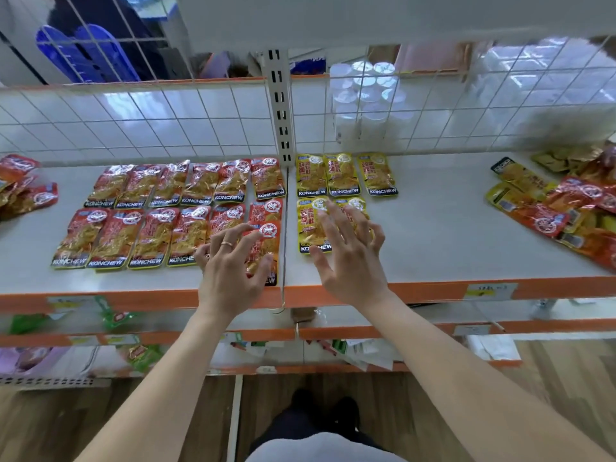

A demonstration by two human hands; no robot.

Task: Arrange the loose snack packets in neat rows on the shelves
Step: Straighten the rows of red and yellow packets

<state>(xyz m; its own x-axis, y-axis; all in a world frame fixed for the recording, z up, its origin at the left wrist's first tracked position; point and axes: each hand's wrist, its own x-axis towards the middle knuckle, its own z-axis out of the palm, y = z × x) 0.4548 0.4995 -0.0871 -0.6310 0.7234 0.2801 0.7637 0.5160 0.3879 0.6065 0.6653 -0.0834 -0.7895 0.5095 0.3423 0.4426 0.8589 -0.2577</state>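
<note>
I judge the job about half done: two rows of red packets (166, 215) and a started block of yellow packets (345, 175) lie flat on the white shelf (450, 235), while a loose heap (566, 208) waits at its right end. My left hand (233, 268) and right hand (350, 258) hover spread-fingered, gripping nothing, over glossy, crinkled foil pouches.

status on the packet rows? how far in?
Done: two rows of red packets on the left section; three yellow packets in a back row right of the divider. In hand: left hand spread over an extra red packet at the front row's end; right hand over the front yellow packets. Left: mixed pile at far right, small heap at far left.
</note>
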